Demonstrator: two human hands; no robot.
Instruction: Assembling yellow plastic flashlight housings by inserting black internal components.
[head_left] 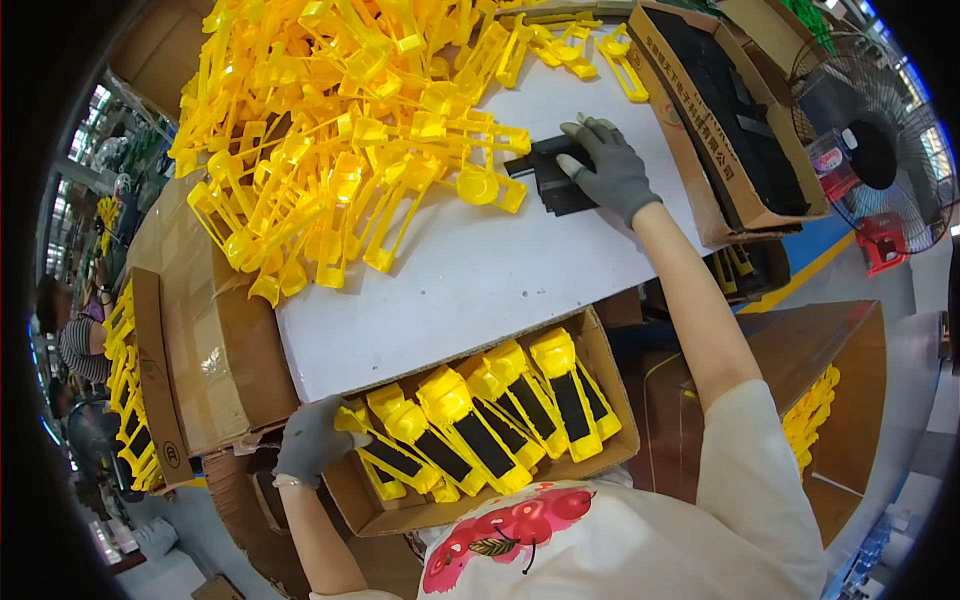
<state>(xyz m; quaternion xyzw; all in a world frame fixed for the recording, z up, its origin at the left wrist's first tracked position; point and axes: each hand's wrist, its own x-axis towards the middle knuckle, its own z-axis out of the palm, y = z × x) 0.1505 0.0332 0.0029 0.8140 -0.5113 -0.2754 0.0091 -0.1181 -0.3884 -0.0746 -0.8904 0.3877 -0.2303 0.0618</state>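
On the white table (pixel 420 300), the right hand (pixel 615 178) touches black pieces (pixel 562 192).
The left hand (pixel 316 440) touches a yellow-and-black piece (pixel 393 455); I can't tell if either grip is tight.

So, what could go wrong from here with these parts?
The loose yellow heap reaches the left edge of the white table, so pieces there might slip off. The black pieces under the right hand lie askew, so a sideways push could scatter them. In the cardboard box, the black-filled yellow parts lean together; a nudge from the left hand beside them could shift the row.
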